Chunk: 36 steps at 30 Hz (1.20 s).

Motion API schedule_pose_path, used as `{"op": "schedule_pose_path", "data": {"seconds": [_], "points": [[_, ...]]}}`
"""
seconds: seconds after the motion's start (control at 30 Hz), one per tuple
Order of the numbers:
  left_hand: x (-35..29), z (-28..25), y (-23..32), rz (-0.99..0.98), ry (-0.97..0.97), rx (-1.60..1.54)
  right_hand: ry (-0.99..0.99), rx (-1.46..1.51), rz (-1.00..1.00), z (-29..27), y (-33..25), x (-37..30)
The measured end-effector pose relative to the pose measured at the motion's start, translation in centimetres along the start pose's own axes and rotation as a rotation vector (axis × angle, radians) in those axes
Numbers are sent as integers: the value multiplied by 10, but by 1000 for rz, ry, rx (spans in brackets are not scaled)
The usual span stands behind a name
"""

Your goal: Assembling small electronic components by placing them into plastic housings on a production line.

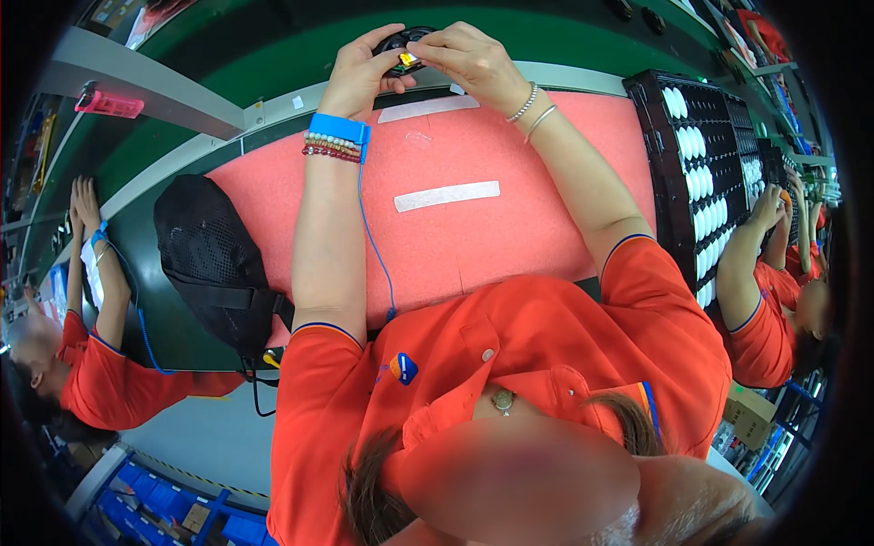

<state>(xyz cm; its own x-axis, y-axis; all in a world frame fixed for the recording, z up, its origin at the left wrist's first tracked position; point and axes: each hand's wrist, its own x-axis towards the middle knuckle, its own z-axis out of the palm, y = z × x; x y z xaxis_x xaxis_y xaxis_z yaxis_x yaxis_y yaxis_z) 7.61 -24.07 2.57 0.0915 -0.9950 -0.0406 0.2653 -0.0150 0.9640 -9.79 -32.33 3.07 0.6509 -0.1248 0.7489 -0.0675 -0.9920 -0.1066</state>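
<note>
Beyond the far edge of the pink mat, both hands meet at a small black rounded housing [392, 42]. My left hand [355, 75] is closed around its left side, thumb on top. A small yellow piece [407, 59] with a whitish bit shows between the thumbs and fingers. My right hand [475, 65] has its fingertips pinched together over the housing, right beside the yellow piece. Whatever those fingertips grip is covered by them. A blue wrist strap [339, 128] with a thin coiled cord circles my left wrist, above beaded bracelets.
The pink foam mat [537, 182] lies under my forearms, with white tape strips on it. A black mesh bag [205, 246] sits at its left. Black trays [657, 136] of white round parts stand at the right. A grey metal post [146, 82] rises at left; co-workers sit on both sides.
</note>
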Motion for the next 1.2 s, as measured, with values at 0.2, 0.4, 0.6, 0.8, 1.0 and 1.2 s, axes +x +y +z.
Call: {"op": "schedule_pose_path", "data": {"seconds": [0.2,0.4,0.6,0.8,1.0,1.2], "points": [[-3,-4,3,-44,-18,-39,-60,-18,-71,-2,1,2],[-6,7,5,-15,8,-37,27,104,43,1,5,-2],[1,24,3,186,75,-182,221,822,878,9,-7,3],[4,35,-4,322,232,-53,228,984,997,11,-15,12],[4,41,-14,237,267,-16,158,708,1027,34,29,34],[11,34,-29,189,387,49,-13,174,1088,75,146,66]]}}
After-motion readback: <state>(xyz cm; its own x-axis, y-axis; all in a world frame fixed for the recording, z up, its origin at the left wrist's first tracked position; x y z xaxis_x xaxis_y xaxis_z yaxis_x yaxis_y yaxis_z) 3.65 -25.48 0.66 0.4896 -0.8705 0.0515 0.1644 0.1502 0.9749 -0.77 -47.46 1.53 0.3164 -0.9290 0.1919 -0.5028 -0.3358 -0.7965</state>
